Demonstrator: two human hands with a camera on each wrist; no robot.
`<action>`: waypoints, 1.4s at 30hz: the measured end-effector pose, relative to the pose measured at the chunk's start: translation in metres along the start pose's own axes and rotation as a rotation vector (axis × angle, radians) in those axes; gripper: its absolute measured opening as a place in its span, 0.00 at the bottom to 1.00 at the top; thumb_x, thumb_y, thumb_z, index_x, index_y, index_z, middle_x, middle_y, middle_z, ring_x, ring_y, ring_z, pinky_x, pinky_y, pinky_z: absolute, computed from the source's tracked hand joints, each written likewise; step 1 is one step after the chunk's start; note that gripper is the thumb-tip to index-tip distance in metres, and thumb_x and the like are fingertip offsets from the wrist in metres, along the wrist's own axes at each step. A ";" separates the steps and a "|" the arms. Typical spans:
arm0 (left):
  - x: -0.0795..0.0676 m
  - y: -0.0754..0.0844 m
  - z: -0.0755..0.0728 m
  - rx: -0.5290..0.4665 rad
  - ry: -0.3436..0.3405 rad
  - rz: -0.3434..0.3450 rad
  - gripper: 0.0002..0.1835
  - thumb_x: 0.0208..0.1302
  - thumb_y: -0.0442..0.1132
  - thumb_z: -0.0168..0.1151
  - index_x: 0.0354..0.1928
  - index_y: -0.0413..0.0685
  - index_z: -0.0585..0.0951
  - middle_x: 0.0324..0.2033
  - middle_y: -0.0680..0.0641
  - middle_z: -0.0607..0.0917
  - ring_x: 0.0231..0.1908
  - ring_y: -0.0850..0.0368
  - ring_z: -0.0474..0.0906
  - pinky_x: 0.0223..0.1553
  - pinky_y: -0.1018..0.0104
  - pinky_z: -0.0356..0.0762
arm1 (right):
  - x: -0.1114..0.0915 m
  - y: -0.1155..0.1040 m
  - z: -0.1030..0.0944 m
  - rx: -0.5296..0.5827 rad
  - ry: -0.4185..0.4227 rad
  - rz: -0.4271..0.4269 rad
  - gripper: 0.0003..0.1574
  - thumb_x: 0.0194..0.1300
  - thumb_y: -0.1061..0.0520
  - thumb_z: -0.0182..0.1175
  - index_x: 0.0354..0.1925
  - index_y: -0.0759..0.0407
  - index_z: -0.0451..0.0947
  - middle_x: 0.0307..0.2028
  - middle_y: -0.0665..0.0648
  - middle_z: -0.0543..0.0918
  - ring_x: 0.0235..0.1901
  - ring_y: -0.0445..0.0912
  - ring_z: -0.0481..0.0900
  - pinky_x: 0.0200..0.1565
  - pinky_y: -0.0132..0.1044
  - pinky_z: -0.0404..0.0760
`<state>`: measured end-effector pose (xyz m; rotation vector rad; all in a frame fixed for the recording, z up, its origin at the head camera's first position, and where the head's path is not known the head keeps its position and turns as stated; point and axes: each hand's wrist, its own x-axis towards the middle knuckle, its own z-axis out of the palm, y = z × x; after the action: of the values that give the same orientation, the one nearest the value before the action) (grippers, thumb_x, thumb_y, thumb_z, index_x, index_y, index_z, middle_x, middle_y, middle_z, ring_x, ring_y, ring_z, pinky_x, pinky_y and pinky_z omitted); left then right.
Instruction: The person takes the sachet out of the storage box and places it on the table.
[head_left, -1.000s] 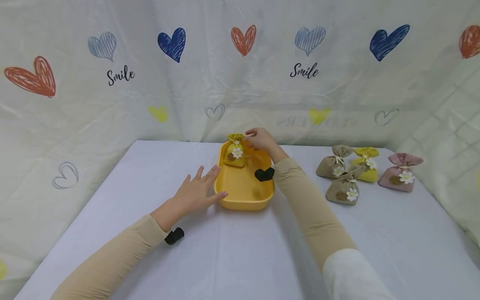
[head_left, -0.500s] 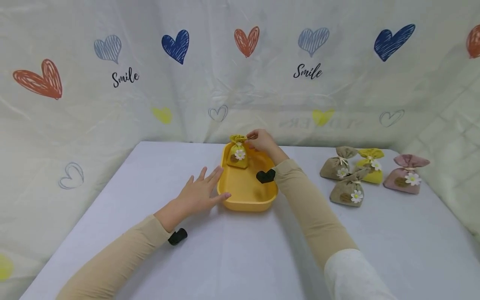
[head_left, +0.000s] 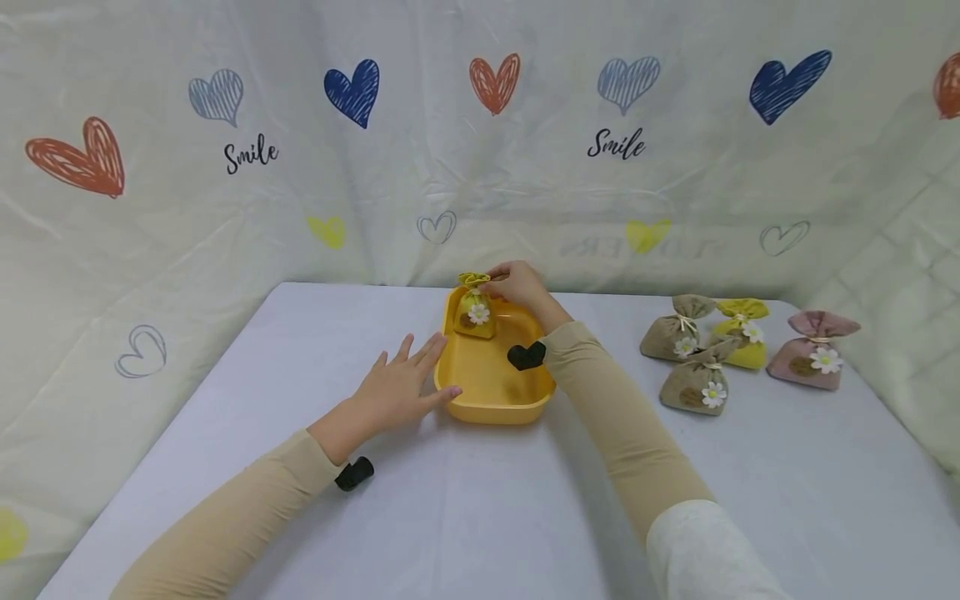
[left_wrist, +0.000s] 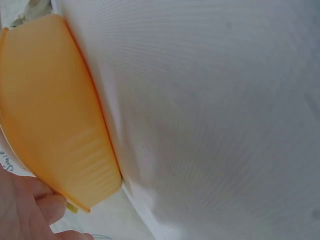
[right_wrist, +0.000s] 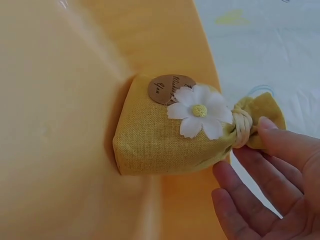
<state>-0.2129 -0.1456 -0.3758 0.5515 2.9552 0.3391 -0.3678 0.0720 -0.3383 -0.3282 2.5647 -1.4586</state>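
A yellow drawstring pouch (head_left: 476, 315) with a white flower and a brown round label stands upright in the far left corner of an orange-yellow tray (head_left: 495, 412). My right hand (head_left: 521, 285) pinches the pouch by its tied neck. In the right wrist view the thumb lies on the gathered top, and the pouch's base (right_wrist: 165, 150) rests on the tray floor against the wall. My left hand (head_left: 397, 387) lies with spread, straight fingers at the tray's left rim. The left wrist view shows its fingers (left_wrist: 50, 207) touching the rim from outside.
On the right of the white table (head_left: 480, 517) stand two beige pouches (head_left: 693, 387), another yellow pouch (head_left: 750, 350) behind them and a pink pouch (head_left: 810, 362) farther right. A hanging cloth (head_left: 525, 183) with printed hearts rises behind the table.
My right hand has come slightly left and down, from the edge of the pouch's top to its neck. The left hand keeps its place at the tray. The head view has shifted slightly.
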 end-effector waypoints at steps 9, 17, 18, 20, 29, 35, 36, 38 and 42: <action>0.000 0.000 0.001 -0.001 0.010 0.000 0.50 0.72 0.72 0.48 0.83 0.52 0.46 0.81 0.51 0.50 0.78 0.36 0.41 0.71 0.29 0.45 | -0.001 0.002 -0.001 -0.006 -0.023 0.005 0.23 0.79 0.56 0.57 0.64 0.68 0.76 0.60 0.68 0.80 0.57 0.62 0.80 0.59 0.54 0.78; 0.001 0.002 0.001 0.007 0.016 0.002 0.50 0.72 0.72 0.48 0.83 0.51 0.47 0.80 0.51 0.50 0.78 0.35 0.42 0.71 0.29 0.46 | -0.002 0.005 -0.002 0.100 -0.046 0.023 0.18 0.81 0.54 0.53 0.60 0.63 0.75 0.56 0.67 0.81 0.51 0.59 0.83 0.56 0.53 0.81; 0.001 0.002 0.001 0.010 0.017 0.002 0.50 0.72 0.72 0.48 0.83 0.51 0.47 0.80 0.51 0.50 0.78 0.35 0.42 0.71 0.28 0.46 | -0.002 0.005 -0.001 0.105 -0.046 0.019 0.18 0.81 0.54 0.53 0.60 0.63 0.75 0.56 0.67 0.81 0.51 0.59 0.83 0.56 0.54 0.81; 0.001 0.002 0.001 0.015 0.017 0.002 0.50 0.72 0.72 0.48 0.83 0.50 0.47 0.80 0.51 0.51 0.78 0.35 0.42 0.70 0.28 0.47 | -0.003 0.005 -0.001 0.113 -0.048 0.012 0.18 0.81 0.54 0.53 0.60 0.63 0.75 0.55 0.67 0.81 0.50 0.58 0.83 0.56 0.55 0.80; -0.001 0.002 0.000 0.000 0.004 -0.006 0.51 0.72 0.72 0.48 0.83 0.50 0.47 0.81 0.50 0.50 0.78 0.34 0.41 0.70 0.27 0.45 | -0.007 0.000 -0.003 0.171 -0.038 -0.011 0.17 0.81 0.54 0.52 0.59 0.63 0.74 0.55 0.67 0.81 0.51 0.60 0.82 0.57 0.58 0.79; -0.002 0.002 0.000 -0.005 0.007 -0.005 0.50 0.72 0.71 0.49 0.83 0.51 0.46 0.81 0.50 0.50 0.78 0.35 0.41 0.71 0.28 0.44 | -0.015 -0.007 -0.008 0.195 -0.028 -0.041 0.16 0.82 0.55 0.51 0.58 0.65 0.73 0.56 0.69 0.80 0.54 0.62 0.82 0.56 0.56 0.80; -0.002 0.001 0.000 -0.006 0.009 -0.004 0.50 0.72 0.71 0.49 0.83 0.51 0.46 0.81 0.50 0.50 0.78 0.34 0.41 0.70 0.28 0.44 | -0.016 -0.008 -0.009 0.197 -0.029 -0.048 0.16 0.82 0.56 0.51 0.58 0.65 0.73 0.56 0.70 0.80 0.55 0.62 0.81 0.56 0.56 0.80; -0.002 0.001 0.000 -0.005 0.012 0.000 0.50 0.72 0.71 0.49 0.83 0.51 0.46 0.81 0.50 0.50 0.78 0.34 0.41 0.70 0.27 0.44 | -0.018 -0.009 -0.011 0.202 -0.027 -0.062 0.16 0.82 0.56 0.51 0.59 0.65 0.73 0.57 0.70 0.79 0.55 0.63 0.81 0.56 0.56 0.80; -0.003 0.002 -0.001 0.000 0.017 0.007 0.50 0.72 0.72 0.48 0.83 0.51 0.45 0.81 0.50 0.49 0.78 0.34 0.41 0.70 0.27 0.45 | -0.022 -0.013 -0.016 0.207 -0.027 -0.081 0.18 0.82 0.56 0.50 0.60 0.66 0.72 0.59 0.71 0.78 0.57 0.63 0.80 0.58 0.58 0.78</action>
<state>-0.2101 -0.1453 -0.3741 0.5623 2.9698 0.3469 -0.3493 0.0846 -0.3186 -0.4221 2.3778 -1.7170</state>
